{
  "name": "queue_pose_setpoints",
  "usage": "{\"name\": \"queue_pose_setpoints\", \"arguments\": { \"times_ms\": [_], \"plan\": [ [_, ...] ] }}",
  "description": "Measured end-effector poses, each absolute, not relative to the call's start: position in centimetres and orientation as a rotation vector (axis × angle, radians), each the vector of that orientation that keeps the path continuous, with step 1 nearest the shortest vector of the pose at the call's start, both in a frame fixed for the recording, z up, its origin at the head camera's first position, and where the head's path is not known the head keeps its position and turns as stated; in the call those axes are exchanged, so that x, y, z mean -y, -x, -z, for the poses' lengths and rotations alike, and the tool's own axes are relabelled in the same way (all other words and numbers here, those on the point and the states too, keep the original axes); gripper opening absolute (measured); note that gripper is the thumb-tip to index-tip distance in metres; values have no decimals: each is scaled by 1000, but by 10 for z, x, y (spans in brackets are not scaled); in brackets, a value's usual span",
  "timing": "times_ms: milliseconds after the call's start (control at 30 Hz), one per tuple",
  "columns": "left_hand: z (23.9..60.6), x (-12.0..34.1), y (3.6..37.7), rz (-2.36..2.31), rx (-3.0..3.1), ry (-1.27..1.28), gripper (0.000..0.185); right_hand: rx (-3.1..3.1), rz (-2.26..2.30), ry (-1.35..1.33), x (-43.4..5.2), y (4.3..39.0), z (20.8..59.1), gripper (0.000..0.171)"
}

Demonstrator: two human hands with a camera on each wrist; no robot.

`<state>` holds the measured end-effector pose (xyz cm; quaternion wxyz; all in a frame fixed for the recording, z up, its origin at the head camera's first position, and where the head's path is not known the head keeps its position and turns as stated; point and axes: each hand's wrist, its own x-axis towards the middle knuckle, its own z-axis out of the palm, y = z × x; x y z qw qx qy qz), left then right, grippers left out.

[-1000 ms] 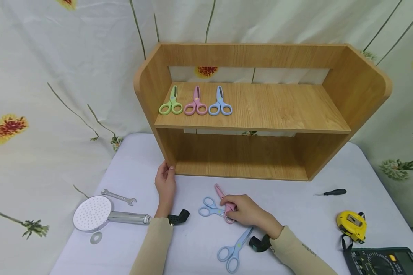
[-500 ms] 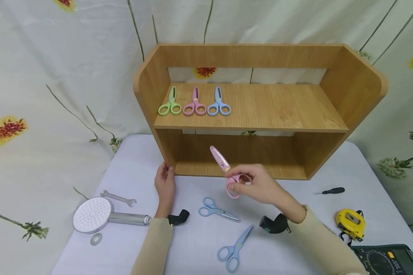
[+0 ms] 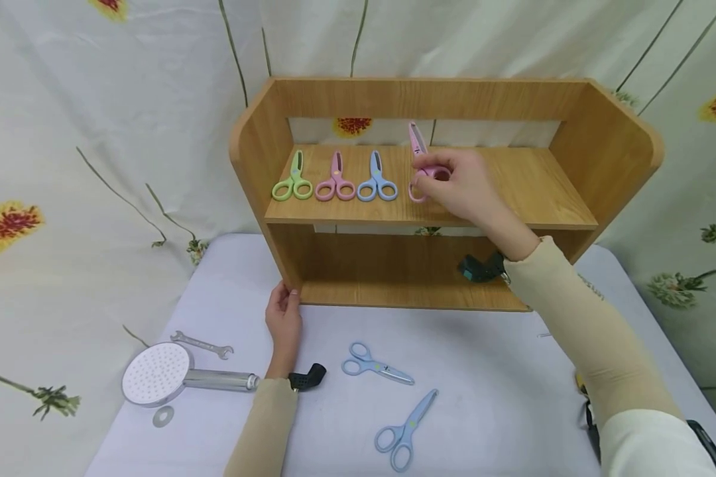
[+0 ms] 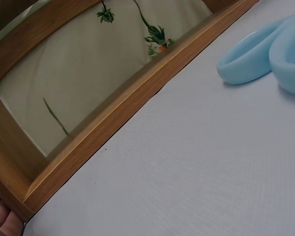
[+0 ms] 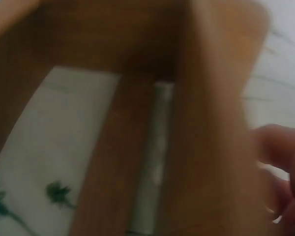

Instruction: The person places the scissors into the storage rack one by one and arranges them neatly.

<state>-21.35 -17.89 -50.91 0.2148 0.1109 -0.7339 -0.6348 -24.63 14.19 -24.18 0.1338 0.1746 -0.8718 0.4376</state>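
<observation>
The right hand point(image 3: 459, 185) pinches the pink plastic-handled scissors point(image 3: 420, 165) by the finger loops, blades pointing up toward the back panel, just above the upper board of the wooden two-tier shelf point(image 3: 513, 199). A second ago these scissors lay on the white tabletop point(image 3: 501, 371) under that hand; half a second ago they were lifted before the lower bay. They now hang just right of the blue plastic scissors point(image 3: 377, 182), beside the smaller pink pair point(image 3: 335, 182) and green pair point(image 3: 294, 182) near the board's left end. Judgement: set-down is imminent, not completed. The left hand point(image 3: 283, 321) has not moved, fingers curled around the shelf's front-left corner. Two light-blue scissors point(image 3: 374, 366) point(image 3: 402, 430) remain on the tabletop.
</observation>
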Motion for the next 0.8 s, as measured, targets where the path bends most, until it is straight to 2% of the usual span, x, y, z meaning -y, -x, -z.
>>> {"name": "queue_pose_setpoints", "arguments": {
  "times_ms": [133, 267, 800],
  "plan": [
    [508, 178, 213, 1762, 2036, -322, 38, 2696, -906, -472, -140, 269, 252, 31],
    [508, 176, 212, 1751, 2044, -330, 38, 2707, -696, -443, -139, 275, 262, 29],
    [507, 178, 213, 1746, 2045, -330, 39, 2695, -762, -432, -138, 270, 264, 35]
  ]
}}
